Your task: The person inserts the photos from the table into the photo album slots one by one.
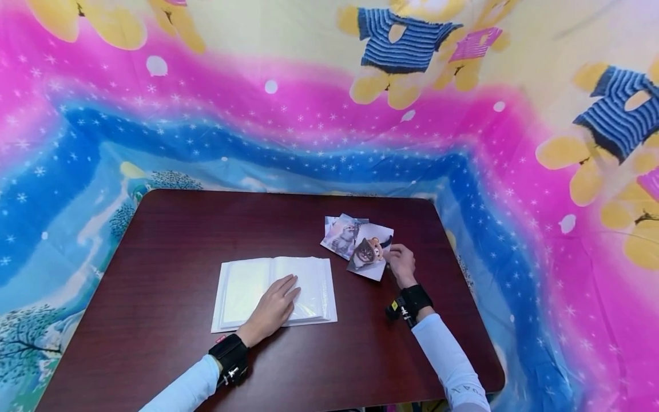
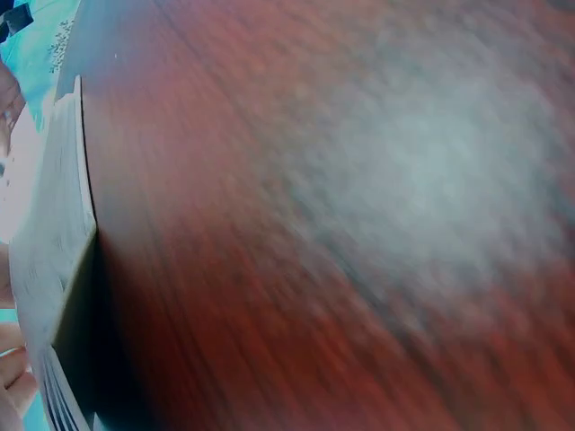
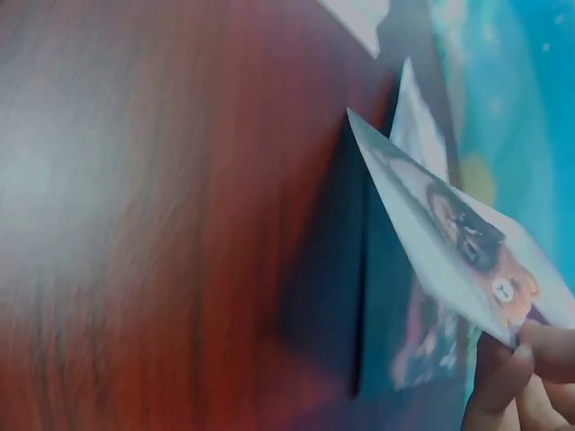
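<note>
My right hand [image 1: 401,264] pinches the edge of a cat photo [image 1: 366,254] showing a cat beside an orange bear-like figure. In the right wrist view this photo [image 3: 449,233] is tilted up off the table, thumb and fingertips at its near edge. Behind it lie other photos [image 1: 341,233] in a loose, overlapping pile. An open photo album [image 1: 247,286] with clear sleeves lies at the middle front of the table. My left hand [image 1: 273,306] rests on its right page, fingers extended. In the left wrist view the album [image 2: 54,197] shows edge-on.
The dark red wooden table [image 1: 180,229] has rounded corners. A printed cloth [image 1: 309,131] with bears and snowflakes hangs round its back and sides. Black wrist straps with cameras sit on both wrists.
</note>
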A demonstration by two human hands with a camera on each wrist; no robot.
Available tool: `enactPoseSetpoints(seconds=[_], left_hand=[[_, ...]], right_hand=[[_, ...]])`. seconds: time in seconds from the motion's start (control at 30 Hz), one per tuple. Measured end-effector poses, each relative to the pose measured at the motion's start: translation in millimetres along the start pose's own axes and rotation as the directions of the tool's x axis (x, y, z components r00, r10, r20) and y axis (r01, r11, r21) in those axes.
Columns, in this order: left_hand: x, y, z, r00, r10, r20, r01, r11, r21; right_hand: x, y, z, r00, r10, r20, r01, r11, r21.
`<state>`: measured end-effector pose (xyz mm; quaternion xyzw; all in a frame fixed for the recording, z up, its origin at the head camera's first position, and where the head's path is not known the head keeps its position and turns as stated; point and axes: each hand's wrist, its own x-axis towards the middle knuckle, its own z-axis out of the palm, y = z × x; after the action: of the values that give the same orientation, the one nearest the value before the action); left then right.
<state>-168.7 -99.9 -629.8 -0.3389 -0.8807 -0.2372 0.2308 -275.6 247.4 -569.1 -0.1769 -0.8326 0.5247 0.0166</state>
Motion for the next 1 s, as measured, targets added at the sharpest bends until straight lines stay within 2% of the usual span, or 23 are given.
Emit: enactPoseSetpoints(seconds=[0.13,0.23,0.3,0.37,0.5,0.6,0.73,0.83,0.9,1.0], left_hand=[[1.4,0.9,-0.1,1.000,-0.031,0.004,0.031,0.998,-0.053],[3.6,1.8,-0.7,0.994,-0.106,-0.004,0.104,0.986,-0.130],[5.8,2.4,-1.5,0.985,-0.174,-0.001,0.171,0.967,-0.188],[9.2,2.9,-3.9,0.966,-0.256,0.030,0.255,0.933,-0.254],[17.1,1.9,-10.5,0.912,-0.396,0.102,0.404,0.836,-0.372],[24.0,0.6,-15.4,0.887,-0.448,0.111,0.443,0.758,-0.479],[30.6,-0.3,-19.9,0.863,-0.495,0.101,0.452,0.668,-0.591],[31.6,-2.3,-22.1,0.843,-0.531,0.089,0.462,0.630,-0.623],[31.7,-3.8,-23.8,0.831,-0.550,0.082,0.470,0.618,-0.630],[31.2,-6.1,-27.0,0.823,-0.564,0.068,0.474,0.615,-0.630]], right_hand=[[-6.1,-13,14,0.995,-0.078,0.062,0.069,0.988,0.141],[-12.6,-20,26,0.983,-0.141,0.116,0.113,0.969,0.221],[-17.8,-24,34,0.968,-0.190,0.164,0.142,0.954,0.263],[-24.9,-28,40,0.946,-0.234,0.223,0.164,0.942,0.292],[-38.7,-29,57,0.901,-0.315,0.297,0.211,0.918,0.335],[-47.7,-28,69,0.877,-0.339,0.341,0.216,0.911,0.351],[-60.0,-32,76,0.848,-0.342,0.404,0.193,0.911,0.364],[-71.8,-41,77,0.831,-0.345,0.437,0.192,0.915,0.356],[-79.3,-47,76,0.821,-0.347,0.452,0.199,0.918,0.343],[-88.4,-52,77,0.811,-0.359,0.462,0.224,0.920,0.321]])
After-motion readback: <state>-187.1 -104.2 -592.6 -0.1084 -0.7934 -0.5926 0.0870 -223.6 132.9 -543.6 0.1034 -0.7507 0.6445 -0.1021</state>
